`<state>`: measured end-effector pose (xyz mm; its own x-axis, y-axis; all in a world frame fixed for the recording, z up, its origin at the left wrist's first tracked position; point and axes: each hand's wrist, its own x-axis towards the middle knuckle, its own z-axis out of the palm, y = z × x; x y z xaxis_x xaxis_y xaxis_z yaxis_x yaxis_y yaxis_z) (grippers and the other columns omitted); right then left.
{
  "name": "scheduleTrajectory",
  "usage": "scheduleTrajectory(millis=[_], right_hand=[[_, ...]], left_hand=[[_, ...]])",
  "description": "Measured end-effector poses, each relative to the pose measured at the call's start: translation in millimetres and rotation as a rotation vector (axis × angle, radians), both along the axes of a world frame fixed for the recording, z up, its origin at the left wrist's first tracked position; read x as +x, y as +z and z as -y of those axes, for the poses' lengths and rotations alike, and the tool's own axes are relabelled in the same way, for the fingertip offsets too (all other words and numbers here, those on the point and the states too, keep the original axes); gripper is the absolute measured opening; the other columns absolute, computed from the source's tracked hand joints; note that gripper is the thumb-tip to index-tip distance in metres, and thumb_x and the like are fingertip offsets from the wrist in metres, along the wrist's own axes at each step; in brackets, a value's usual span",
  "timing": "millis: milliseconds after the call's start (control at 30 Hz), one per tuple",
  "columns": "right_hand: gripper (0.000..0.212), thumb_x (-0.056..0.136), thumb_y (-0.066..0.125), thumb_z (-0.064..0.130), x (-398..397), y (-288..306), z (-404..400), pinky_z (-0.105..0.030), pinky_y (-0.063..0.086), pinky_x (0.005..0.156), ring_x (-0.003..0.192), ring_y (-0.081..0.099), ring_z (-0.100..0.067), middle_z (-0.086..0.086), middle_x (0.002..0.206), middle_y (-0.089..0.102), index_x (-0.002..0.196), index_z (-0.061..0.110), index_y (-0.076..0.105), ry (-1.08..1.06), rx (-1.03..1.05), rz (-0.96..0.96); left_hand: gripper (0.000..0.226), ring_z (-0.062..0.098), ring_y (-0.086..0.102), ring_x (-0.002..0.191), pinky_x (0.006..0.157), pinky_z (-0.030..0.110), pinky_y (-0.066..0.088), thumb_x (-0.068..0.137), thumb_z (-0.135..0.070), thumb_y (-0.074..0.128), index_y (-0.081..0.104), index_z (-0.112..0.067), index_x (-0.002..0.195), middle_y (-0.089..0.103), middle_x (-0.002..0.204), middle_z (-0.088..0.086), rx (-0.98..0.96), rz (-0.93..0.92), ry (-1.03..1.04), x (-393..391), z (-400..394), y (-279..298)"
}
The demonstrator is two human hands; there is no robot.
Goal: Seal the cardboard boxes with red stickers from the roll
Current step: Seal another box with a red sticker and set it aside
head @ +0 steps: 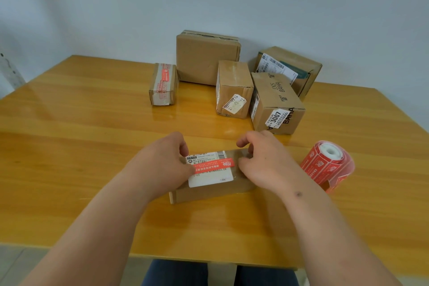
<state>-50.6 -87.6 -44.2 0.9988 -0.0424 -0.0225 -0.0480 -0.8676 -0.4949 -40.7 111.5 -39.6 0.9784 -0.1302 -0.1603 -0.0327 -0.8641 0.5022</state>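
A flat cardboard box [209, 190] lies on the wooden table [92, 146] in front of me, with a white shipping label on top. A red sticker [213, 166] runs across that label. My left hand [160, 162] rests on the box's left end, its thumb pressing the sticker's left part while the fingers curl over the far edge. My right hand [264, 160] rests on the box's right end, thumb by the sticker's right tip and fingers curled over the far edge. The roll of red stickers [327, 165] stands to the right of the box.
Several more cardboard boxes stand at the back of the table: a small one with a red sticker [163, 83], a large one [206, 58] against the wall, a mid-sized one [234, 89], a "BAHA" box [276, 104] and one behind it [290, 67].
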Motion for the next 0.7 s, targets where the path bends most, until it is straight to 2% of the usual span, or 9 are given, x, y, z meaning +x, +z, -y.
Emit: scheduleTrajectory(millis=[67,200,333,367,400,467,533,600,700], right_hand=[[0.028,0.088,0.056,0.032,1.0,-0.7,-2.5,-0.024,0.044,0.07,0.093,0.05,-0.011,0.008,0.106,0.044,0.116,0.031,0.054,-0.016,-0.011,0.01],[0.032,0.087,0.055,0.052,6.5,-2.5,-12.5,-0.028,0.043,0.07,0.092,0.051,-0.013,0.007,0.102,0.045,0.109,0.029,0.055,-0.081,-0.079,0.012],[0.02,0.09,0.054,0.039,7.4,-1.6,-9.4,-0.027,0.043,0.07,0.09,0.049,-0.013,0.003,0.108,0.051,0.108,0.029,0.057,-0.101,-0.075,0.012],[0.021,0.09,0.054,0.041,5.6,-1.6,-8.8,-0.028,0.044,0.07,0.09,0.05,-0.012,0.004,0.108,0.051,0.107,0.03,0.057,-0.094,-0.069,0.014],[0.026,0.087,0.055,0.048,3.1,-1.4,-9.3,-0.029,0.044,0.071,0.09,0.05,-0.012,0.006,0.107,0.05,0.107,0.031,0.056,-0.08,-0.066,0.011],[0.051,0.074,0.057,0.07,-1.5,-0.2,-12.6,-0.03,0.043,0.071,0.092,0.049,-0.012,0.009,0.105,0.044,0.11,0.033,0.052,-0.051,-0.092,-0.022],[0.073,0.063,0.056,0.082,-3.6,1.2,-15.6,-0.03,0.043,0.073,0.095,0.048,-0.012,0.01,0.106,0.04,0.116,0.034,0.05,-0.034,-0.147,-0.047],[0.067,0.067,0.06,0.075,-2.3,2.0,-13.8,-0.029,0.043,0.074,0.095,0.048,-0.011,0.009,0.107,0.04,0.118,0.034,0.05,-0.032,-0.123,-0.048],[0.038,0.083,0.063,0.048,-0.2,0.9,-6.6,-0.024,0.038,0.066,0.09,0.048,-0.01,0.008,0.106,0.043,0.116,0.033,0.053,-0.015,-0.035,-0.041]], left_hand=[[0.011,0.01,0.057,0.074,0.052,0.025,0.04,0.086,-0.024,0.059,0.049,-0.027,0.09,0.06,0.084,-0.008,-0.056,-0.005,0.011,1.0,-1.3,0.0],[0.01,0.008,0.055,0.076,0.055,0.027,0.043,0.091,-0.034,0.056,0.048,-0.028,0.091,0.058,0.083,-0.011,0.019,0.04,0.03,3.6,5.2,-0.7],[0.005,0.01,0.055,0.075,0.057,0.029,0.046,0.091,-0.023,0.051,0.049,-0.027,0.092,0.06,0.084,-0.009,0.007,0.051,0.053,6.3,2.7,-3.1],[0.004,0.011,0.056,0.076,0.059,0.03,0.048,0.091,-0.024,0.051,0.049,-0.027,0.092,0.061,0.085,-0.008,0.002,0.048,0.05,5.9,1.8,-3.5],[0.004,0.012,0.057,0.077,0.061,0.031,0.048,0.091,-0.029,0.052,0.049,-0.027,0.092,0.062,0.085,-0.007,0.001,0.056,0.044,4.6,2.0,-2.5],[0.026,0.012,0.057,0.075,0.058,0.03,0.046,0.087,-0.051,0.058,0.047,-0.028,0.092,0.061,0.083,-0.007,0.038,0.056,0.031,1.7,4.7,-1.3],[0.044,0.012,0.058,0.073,0.056,0.029,0.044,0.077,-0.067,0.061,0.044,-0.029,0.091,0.06,0.079,-0.008,0.116,0.068,0.024,-0.1,7.8,-1.3],[0.043,0.012,0.059,0.073,0.056,0.028,0.044,0.076,-0.065,0.065,0.044,-0.03,0.091,0.06,0.079,-0.009,0.122,0.066,0.022,0.0,7.6,-1.4],[0.028,0.012,0.058,0.076,0.056,0.028,0.042,0.082,-0.043,0.069,0.048,-0.029,0.094,0.06,0.082,-0.008,-0.003,0.019,0.012,0.8,1.7,-0.6]])
